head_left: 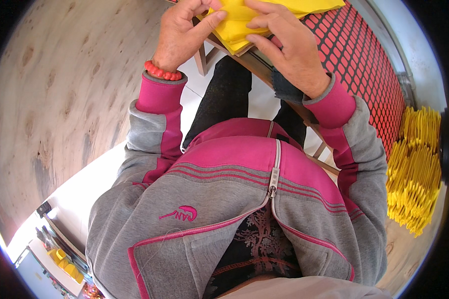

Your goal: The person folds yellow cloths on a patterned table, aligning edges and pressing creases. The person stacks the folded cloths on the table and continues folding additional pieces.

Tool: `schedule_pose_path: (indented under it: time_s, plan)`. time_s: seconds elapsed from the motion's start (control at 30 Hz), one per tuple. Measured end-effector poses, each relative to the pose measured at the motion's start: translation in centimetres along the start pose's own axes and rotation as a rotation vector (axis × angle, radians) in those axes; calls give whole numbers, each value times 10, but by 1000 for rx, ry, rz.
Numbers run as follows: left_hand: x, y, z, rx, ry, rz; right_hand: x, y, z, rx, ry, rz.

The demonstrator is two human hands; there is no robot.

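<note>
Left hand (178,35) is pinched on yellow fabric (233,19), extended rightward at table's (356,57) near edge, right hand (290,47) spread equally close, grip unclear.

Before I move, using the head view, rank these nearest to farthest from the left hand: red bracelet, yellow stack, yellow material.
1. Yellow material: at the left hand's fingertips, top.
2. Red bracelet: on the left wrist.
3. Yellow stack: far right side.

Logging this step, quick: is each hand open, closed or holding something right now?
Left hand: closed, pinching the yellow cloth.
Right hand: curled, touching the cloth; whether it grips cannot be told.
</note>
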State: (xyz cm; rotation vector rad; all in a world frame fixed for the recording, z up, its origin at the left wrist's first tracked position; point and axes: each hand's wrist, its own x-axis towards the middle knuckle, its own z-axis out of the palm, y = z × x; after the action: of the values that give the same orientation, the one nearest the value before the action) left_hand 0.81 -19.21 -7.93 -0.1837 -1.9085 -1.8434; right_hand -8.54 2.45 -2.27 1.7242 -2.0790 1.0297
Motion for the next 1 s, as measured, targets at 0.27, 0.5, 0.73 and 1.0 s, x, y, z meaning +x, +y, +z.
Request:
schedule_pose_path:
  time_s: [0.27, 0.5, 0.73, 1.0]
  plan:
    - [4, -19, -21, 132, -5, 127, 4, -3, 1, 128, 21, 25]
    - [1, -6, -25, 412, -170, 291, 4, -2, 1, 138, 5, 64]
    - [4, 0, -9, 273, 6, 121, 0, 0, 2, 70, 29, 99]
    - [4, 1, 3, 121, 81, 57, 3, 2, 3, 12, 12, -53]
